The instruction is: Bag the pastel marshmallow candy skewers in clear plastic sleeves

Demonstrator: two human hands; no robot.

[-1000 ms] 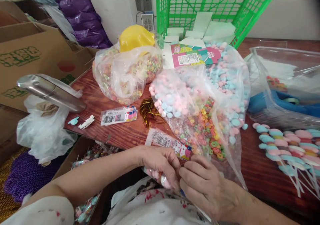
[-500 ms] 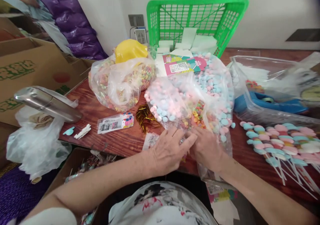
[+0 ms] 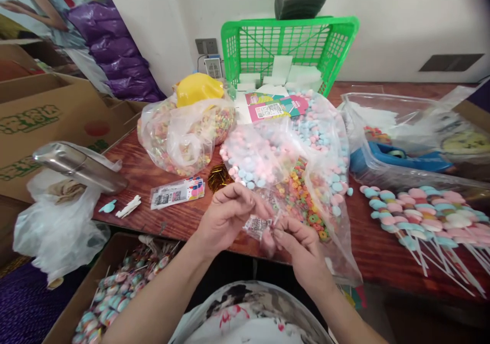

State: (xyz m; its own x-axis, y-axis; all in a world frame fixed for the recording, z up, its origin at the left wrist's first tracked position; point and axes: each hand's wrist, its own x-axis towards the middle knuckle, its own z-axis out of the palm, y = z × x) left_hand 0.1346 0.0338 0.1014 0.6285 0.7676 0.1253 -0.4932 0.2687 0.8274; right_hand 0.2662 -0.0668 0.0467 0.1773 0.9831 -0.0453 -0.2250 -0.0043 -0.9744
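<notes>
My left hand [image 3: 231, 214] is raised over the table's front edge, its fingers curled toward a small clear printed bag [image 3: 257, 225]; what they pinch is too small to make out. Opposite it, my right hand [image 3: 300, 242] pinches the end of that bag, where something pink shows. Just behind both hands lie a bag of pink and blue candies [image 3: 252, 155] and an open bag of colourful ring candies [image 3: 302, 186]. Gold twist ties [image 3: 219, 177] rest left of them. Printed clear bags [image 3: 178, 193] lie farther left.
Candy skewers [image 3: 424, 211] and a clear plastic bin [image 3: 401, 170] are at the right. A green basket [image 3: 289, 23] stands behind. At the left are a steel flask [image 3: 82, 168] and a cardboard box [image 3: 46, 124]. A box of wrapped candies [image 3: 122, 283] sits below the table.
My hands have drawn nearer to me and slightly apart, lifting a small printed bag into sight. More of the ring candies and the box below now show. The view has shifted.
</notes>
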